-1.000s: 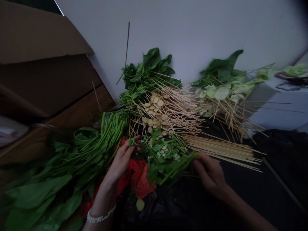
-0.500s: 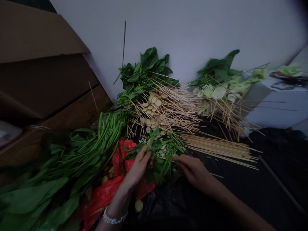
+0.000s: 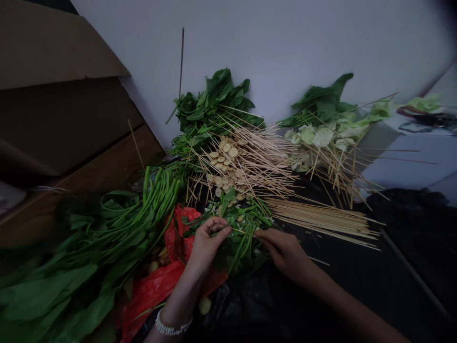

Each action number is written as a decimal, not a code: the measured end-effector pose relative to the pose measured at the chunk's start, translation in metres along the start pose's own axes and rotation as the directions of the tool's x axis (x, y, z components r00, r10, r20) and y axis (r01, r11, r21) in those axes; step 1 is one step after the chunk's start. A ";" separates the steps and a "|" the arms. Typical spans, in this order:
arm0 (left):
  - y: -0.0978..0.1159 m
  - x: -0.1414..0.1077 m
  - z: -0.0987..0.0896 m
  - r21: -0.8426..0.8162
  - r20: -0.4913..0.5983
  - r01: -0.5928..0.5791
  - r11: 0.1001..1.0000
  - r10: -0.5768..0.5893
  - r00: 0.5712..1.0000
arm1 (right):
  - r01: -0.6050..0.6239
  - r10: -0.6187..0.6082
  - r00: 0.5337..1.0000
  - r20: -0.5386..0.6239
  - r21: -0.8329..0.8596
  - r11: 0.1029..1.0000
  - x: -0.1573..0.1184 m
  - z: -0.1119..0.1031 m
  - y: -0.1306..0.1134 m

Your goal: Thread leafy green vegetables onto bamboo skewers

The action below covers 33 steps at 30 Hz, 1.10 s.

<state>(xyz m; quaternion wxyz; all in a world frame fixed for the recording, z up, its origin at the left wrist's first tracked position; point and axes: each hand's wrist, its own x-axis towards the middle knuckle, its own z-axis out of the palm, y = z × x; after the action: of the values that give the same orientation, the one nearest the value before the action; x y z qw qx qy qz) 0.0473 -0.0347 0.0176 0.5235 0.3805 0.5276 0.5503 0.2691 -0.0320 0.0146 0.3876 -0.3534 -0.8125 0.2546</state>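
Observation:
My right hand (image 3: 283, 245) grips a thin bamboo skewer (image 3: 243, 232), whose shaft lies over cut green stems and runs to my left hand. The thumb and fingers of my left hand (image 3: 210, 240) are closed in a pinch at the skewer's far end. Whether a bit of leaf is also between those fingers is hidden. Below and between both hands lies a heap of leafy greens (image 3: 246, 252) with short cut stems. Just behind it are skewers threaded with pale round slices (image 3: 224, 162), their bare ends pointing right.
Loose bamboo skewers (image 3: 324, 219) lie right of my hands. A red plastic bag (image 3: 153, 288) and long-stemmed greens (image 3: 82, 257) are at left, beside a cardboard box (image 3: 64, 119). Skewered pale leaves (image 3: 324, 136) stand against the wall (image 3: 271, 47). A single slice (image 3: 204, 305) lies in front.
My left hand has shifted slightly off the upright leaf and its pinch now meets the skewer's end. My right hand stays almost in place with the skewer. The view has shifted slightly.

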 end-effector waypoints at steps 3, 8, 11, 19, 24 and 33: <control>0.001 -0.002 0.002 0.013 -0.020 -0.005 1.000 0.005 1.000 | -0.009 0.009 1.000 -0.012 -0.006 1.000 -0.001 0.001 0.001; 0.001 -0.003 0.000 0.035 0.011 -0.010 0.999 0.009 1.000 | -0.032 0.032 0.999 -0.004 -0.040 0.999 -0.003 0.002 0.006; 0.001 -0.003 -0.001 0.077 0.015 -0.037 0.996 0.036 0.999 | -0.037 0.037 0.999 -0.012 -0.041 0.998 -0.003 0.003 0.006; -0.008 -0.015 0.015 0.246 0.045 -0.120 0.962 0.112 0.993 | -0.091 0.091 0.996 0.009 0.025 0.996 -0.003 0.007 -0.002; -0.005 -0.024 0.020 0.230 0.104 -0.151 0.961 0.130 0.986 | -0.188 0.187 0.982 0.038 0.025 0.982 0.000 0.002 0.000; 0.012 0.013 -0.025 0.328 -0.071 -0.133 0.935 0.164 0.984 | -0.195 0.179 0.976 0.127 0.129 0.972 0.005 -0.020 -0.006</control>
<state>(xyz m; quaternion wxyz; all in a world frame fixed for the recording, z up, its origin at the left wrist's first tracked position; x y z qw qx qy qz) 0.0184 -0.0250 0.0241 0.3851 0.4723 0.6049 0.5126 0.2806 -0.0287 0.0322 0.3383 -0.3852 -0.7765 0.3665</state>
